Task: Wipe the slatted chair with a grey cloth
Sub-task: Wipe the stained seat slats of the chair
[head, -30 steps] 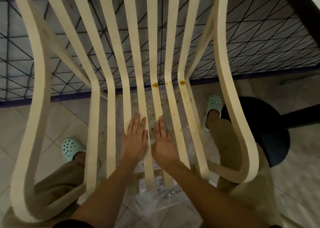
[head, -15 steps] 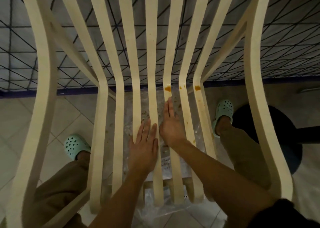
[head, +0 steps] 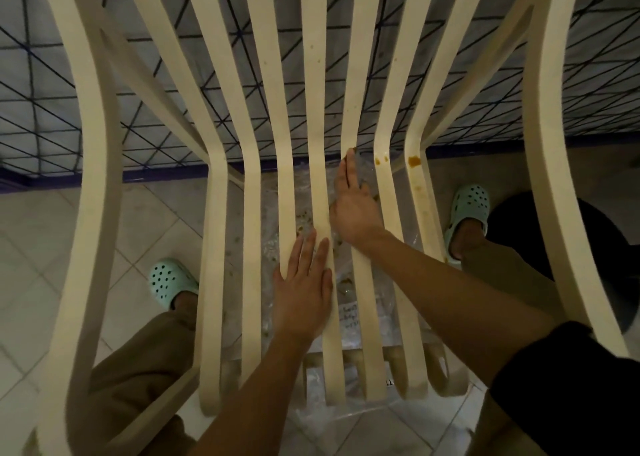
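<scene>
Slatted chair (head: 214,247) stands on tiled floor (head: 41,247), straddled between the person's mint clogs (head: 169,279). Left hand (head: 304,282) lies flat on the near seat slats, fingers straight, grasping nothing. Right hand (head: 353,206) is flat too, reaching far to the seat bend, holding nothing. Orange stains (head: 414,161) just right of it.

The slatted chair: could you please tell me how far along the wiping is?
Nothing looks wiped yet on the slatted chair: orange stains sit at the seat bend. No grey cloth is in view. In hand: the left hand and right hand lie flat and bare on the middle slats, the right fingertips near a stain. Left: all the wiping.
</scene>
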### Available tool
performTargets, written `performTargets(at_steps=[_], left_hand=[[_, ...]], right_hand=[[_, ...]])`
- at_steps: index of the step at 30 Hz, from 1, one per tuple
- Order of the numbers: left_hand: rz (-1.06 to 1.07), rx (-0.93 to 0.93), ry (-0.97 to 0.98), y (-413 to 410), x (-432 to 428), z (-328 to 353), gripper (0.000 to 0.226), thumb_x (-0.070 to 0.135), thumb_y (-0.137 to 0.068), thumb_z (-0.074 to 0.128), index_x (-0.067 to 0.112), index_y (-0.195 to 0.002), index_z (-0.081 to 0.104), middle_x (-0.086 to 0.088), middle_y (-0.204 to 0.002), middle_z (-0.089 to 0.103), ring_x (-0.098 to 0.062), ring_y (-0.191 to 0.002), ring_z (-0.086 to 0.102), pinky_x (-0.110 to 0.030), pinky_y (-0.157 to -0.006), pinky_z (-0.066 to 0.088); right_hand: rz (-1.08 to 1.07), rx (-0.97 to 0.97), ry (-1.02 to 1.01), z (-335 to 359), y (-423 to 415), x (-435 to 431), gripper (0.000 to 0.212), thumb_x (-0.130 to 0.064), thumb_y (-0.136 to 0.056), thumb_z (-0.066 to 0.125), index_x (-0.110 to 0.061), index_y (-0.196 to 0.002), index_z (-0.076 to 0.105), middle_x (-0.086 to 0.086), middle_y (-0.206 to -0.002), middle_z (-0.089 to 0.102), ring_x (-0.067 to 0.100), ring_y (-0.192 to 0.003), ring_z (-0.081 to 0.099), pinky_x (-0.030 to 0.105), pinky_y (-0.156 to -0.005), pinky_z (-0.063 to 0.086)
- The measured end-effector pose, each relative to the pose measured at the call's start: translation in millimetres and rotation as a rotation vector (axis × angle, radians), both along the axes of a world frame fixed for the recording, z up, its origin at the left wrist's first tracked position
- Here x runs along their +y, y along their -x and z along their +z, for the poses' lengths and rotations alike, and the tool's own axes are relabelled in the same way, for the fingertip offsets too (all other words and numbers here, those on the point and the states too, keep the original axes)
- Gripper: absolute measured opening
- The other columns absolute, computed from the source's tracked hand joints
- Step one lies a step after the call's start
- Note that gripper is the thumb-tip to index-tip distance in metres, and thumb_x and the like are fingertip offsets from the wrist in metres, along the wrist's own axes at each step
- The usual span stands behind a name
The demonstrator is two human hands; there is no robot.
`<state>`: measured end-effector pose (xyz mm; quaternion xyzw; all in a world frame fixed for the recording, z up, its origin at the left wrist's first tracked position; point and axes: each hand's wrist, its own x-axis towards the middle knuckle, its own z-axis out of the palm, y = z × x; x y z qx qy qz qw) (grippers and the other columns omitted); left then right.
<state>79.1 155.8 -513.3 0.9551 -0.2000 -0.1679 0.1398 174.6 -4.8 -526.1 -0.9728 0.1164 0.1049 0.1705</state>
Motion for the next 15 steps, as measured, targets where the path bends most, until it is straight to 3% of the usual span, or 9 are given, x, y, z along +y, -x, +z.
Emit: performTargets(at_steps=[7, 12, 15], left_hand=[[0.017, -0.005, 0.020, -1, 1, -1, 0.054, 0.041, -0.103, 0.016, 0.032, -0.155, 0.008, 0.010, -0.163, -0.005, -0.008, -0.149, -0.010, -0.054, -0.113, 0.025], [0.020, -0.024, 0.022, -2, 2, -1, 0.057, 0.044, -0.100, 0.011, 0.031, -0.155, 0.013, 0.009, -0.164, 0.001, -0.009, -0.150, -0.005, -0.056, -0.113, 0.025], [0.026, -0.046, 0.026, -1, 2, 1, 0.058, 0.044, -0.099, 0.009, 0.031, -0.155, 0.017, 0.009, -0.164, 0.007, -0.009, -0.150, -0.001, -0.054, -0.112, 0.027]], right_hand=[[0.026, 0.005, -0.022, 1, 30, 7, 0.077, -0.014, -0.097, 0.044, -0.007, -0.155, -0.006, 0.008, -0.162, -0.022, 0.046, -0.142, 0.025, 0.041, -0.084, 0.054], [-0.007, -0.001, -0.062, 9, 81, 24, 0.079, -0.011, -0.097, 0.044, -0.008, -0.155, -0.010, 0.006, -0.161, -0.024, 0.041, -0.141, 0.031, 0.031, -0.071, 0.050], [-0.025, 0.025, -0.130, 17, 123, 35, 0.076, -0.016, -0.101, 0.041, -0.006, -0.154, -0.012, 0.005, -0.160, -0.027, 0.037, -0.145, 0.024, 0.032, -0.089, 0.047]])
